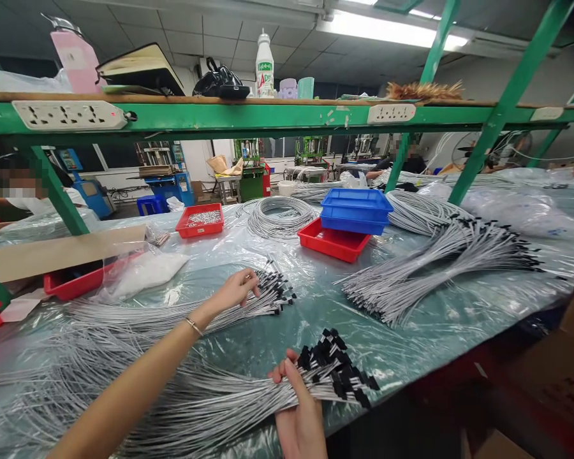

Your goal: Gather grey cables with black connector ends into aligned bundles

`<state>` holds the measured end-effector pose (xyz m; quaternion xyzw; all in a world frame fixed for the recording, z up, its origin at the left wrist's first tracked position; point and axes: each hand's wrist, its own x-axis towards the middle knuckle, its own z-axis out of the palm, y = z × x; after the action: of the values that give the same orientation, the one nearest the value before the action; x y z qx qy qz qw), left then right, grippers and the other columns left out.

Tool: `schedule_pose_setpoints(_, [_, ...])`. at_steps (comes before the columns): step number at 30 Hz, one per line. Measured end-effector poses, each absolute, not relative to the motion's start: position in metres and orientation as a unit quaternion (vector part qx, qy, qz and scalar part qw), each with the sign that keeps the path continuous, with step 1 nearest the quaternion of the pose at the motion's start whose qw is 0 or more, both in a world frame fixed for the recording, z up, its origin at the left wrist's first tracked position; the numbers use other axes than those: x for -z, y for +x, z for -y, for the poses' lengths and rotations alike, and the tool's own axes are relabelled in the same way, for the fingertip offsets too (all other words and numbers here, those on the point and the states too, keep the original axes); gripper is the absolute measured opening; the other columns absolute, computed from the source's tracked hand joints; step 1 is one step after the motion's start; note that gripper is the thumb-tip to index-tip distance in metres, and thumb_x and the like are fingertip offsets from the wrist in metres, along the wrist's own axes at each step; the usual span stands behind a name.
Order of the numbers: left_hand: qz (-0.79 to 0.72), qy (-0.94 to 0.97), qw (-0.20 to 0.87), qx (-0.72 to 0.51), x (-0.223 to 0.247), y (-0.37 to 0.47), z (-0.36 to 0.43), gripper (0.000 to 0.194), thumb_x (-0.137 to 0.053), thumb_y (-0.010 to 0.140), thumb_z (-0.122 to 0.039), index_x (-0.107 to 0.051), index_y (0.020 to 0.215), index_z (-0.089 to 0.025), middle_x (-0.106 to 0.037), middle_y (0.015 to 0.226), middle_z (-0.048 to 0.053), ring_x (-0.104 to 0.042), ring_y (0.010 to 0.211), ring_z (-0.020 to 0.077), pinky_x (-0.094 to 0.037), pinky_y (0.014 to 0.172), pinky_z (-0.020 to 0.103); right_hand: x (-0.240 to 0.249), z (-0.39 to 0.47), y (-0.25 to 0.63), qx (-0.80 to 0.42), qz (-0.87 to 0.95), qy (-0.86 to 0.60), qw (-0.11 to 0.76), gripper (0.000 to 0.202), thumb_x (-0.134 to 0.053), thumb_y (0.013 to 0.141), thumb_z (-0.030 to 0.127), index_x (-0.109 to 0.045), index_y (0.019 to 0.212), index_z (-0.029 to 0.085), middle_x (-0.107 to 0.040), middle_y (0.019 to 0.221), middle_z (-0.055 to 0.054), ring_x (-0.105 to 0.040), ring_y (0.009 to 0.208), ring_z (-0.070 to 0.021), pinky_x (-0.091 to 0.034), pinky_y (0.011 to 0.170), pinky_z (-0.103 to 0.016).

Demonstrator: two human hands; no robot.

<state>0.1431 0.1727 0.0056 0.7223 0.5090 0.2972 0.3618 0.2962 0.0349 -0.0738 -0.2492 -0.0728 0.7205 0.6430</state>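
Note:
My left hand (236,290), with a bracelet at the wrist, is over the black-tipped end of a bundle of thin grey-white cables (148,313). Its fingers are curled together; whether a cable is between them is hidden. Closer to the table's front edge, my right hand (300,408) is wrapped around a second bundle of cables (239,405), just behind its black connectors (332,357). The thumb lies over the top and the fingertips show on the far side. Both bundles trail away to the left, where their cables overlap.
Another cable bundle (411,274) lies to the right. Behind are a cable coil (280,218), a red tray of small parts (199,221) and blue trays (354,210) stacked on a red tray (332,245). A green shelf beam (249,120) crosses above. Cardboard boxes (555,363) stand at lower right.

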Motion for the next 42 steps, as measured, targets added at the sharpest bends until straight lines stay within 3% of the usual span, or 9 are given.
schedule_pose_setpoints(3, [-0.477, 0.714, 0.416, -0.298, -0.017, 0.149, -0.153, 0.039, -0.037, 0.076, -0.056, -0.034, 0.081, -0.017, -0.053, 0.057, -0.001, -0.021, 0.032, 0.0036, -0.018, 0.034, 0.017, 0.069, -0.034, 0.296, -0.72, 0.061, -0.256, 0.642, 0.035, -0.079, 0.052, 0.03, -0.065, 0.082, 0.018, -0.047, 0.058, 0.003, -0.043, 0.058, -0.0094, -0.04, 0.059, -0.021])
schedule_pose_setpoints(7, [-0.451, 0.708, 0.484, -0.248, -0.017, 0.157, -0.112, 0.039, -0.038, 0.078, -0.056, -0.035, 0.08, -0.018, -0.05, 0.05, -0.003, -0.024, 0.033, 0.006, -0.017, 0.035, 0.019, 0.062, -0.032, 0.296, -0.723, 0.037, -0.26, 0.639, 0.041, -0.08, 0.049, 0.029, -0.065, 0.086, 0.018, -0.051, 0.063, 0.003, -0.045, 0.058, -0.0089, -0.041, 0.059, -0.02])
schedule_pose_setpoints(10, [-0.466, 0.776, 0.391, -0.164, -0.011, 0.167, -0.075, 0.031, -0.031, 0.087, -0.045, -0.041, 0.08, -0.017, -0.052, 0.057, 0.0, -0.04, 0.046, 0.0098, -0.029, 0.047, 0.021, 0.059, -0.032, 0.296, -0.721, 0.023, -0.257, 0.643, 0.044, -0.081, 0.046, 0.025, -0.065, 0.087, 0.017, -0.056, 0.068, 0.002, -0.046, 0.057, -0.0079, -0.042, 0.059, -0.02])
schedule_pose_setpoints(14, [-0.485, 0.846, 0.21, -0.073, -0.015, 0.18, -0.044, 0.027, -0.024, 0.092, -0.032, -0.046, 0.083, -0.019, -0.051, 0.07, 0.002, -0.045, 0.063, 0.0144, -0.028, 0.059, 0.025, 0.059, -0.032, 0.294, -0.703, 0.023, -0.262, 0.661, 0.033, -0.08, 0.046, 0.021, -0.064, 0.075, 0.016, -0.057, 0.067, 0.002, -0.048, 0.056, -0.0083, -0.043, 0.057, -0.021])
schedule_pose_setpoints(22, [-0.467, 0.863, 0.183, -0.059, -0.018, 0.183, -0.041, 0.024, -0.026, 0.091, -0.028, -0.048, 0.089, -0.019, -0.053, 0.072, 0.002, -0.042, 0.059, 0.0137, -0.024, 0.055, 0.027, 0.06, -0.03, 0.294, -0.717, 0.016, -0.247, 0.652, 0.036, -0.081, 0.047, 0.022, -0.065, 0.078, 0.014, -0.06, 0.07, -0.001, -0.052, 0.06, -0.0093, -0.046, 0.062, -0.022])
schedule_pose_setpoints(27, [-0.443, 0.845, 0.291, -0.065, -0.024, 0.169, -0.068, 0.038, -0.028, 0.091, -0.041, -0.054, 0.076, -0.018, -0.054, 0.066, 0.0, -0.047, 0.06, 0.0114, -0.031, 0.056, 0.022, 0.06, -0.03, 0.295, -0.706, 0.008, -0.269, 0.655, 0.033, -0.081, 0.046, 0.02, -0.064, 0.073, 0.013, -0.06, 0.068, -0.001, -0.051, 0.058, -0.0092, -0.046, 0.057, -0.021])
schedule_pose_setpoints(33, [-0.58, 0.789, 0.117, -0.166, 0.009, 0.151, -0.154, 0.021, -0.043, 0.082, -0.031, -0.057, 0.083, -0.014, -0.057, 0.081, 0.008, -0.049, 0.076, 0.0193, -0.032, 0.065, 0.027, 0.058, -0.029, 0.296, -0.702, -0.039, -0.303, 0.643, 0.044, -0.083, 0.04, 0.019, -0.063, 0.078, 0.012, -0.06, 0.075, -0.001, -0.055, 0.065, -0.0116, -0.046, 0.054, -0.02])
schedule_pose_setpoints(39, [-0.592, 0.759, 0.161, -0.217, 0.029, 0.149, -0.192, 0.017, -0.055, 0.071, -0.031, -0.055, 0.069, -0.014, -0.057, 0.069, 0.003, -0.051, 0.067, 0.0169, -0.033, 0.059, 0.024, 0.065, -0.03, 0.295, -0.734, -0.018, -0.262, 0.626, 0.036, -0.081, 0.047, 0.026, -0.061, 0.074, 0.013, -0.06, 0.07, -0.003, -0.058, 0.082, -0.0204, -0.046, 0.082, -0.035])
schedule_pose_setpoints(42, [-0.583, 0.745, 0.195, -0.259, 0.024, 0.142, -0.194, 0.022, -0.048, 0.075, -0.034, -0.055, 0.073, -0.013, -0.059, 0.067, 0.003, -0.054, 0.065, 0.015, -0.037, 0.058, 0.022, 0.073, -0.032, 0.293, -0.724, 0.017, -0.236, 0.648, 0.027, -0.077, 0.057, 0.028, -0.06, 0.074, 0.016, -0.053, 0.062, 0.002, -0.053, 0.064, -0.012, -0.046, 0.081, -0.036])
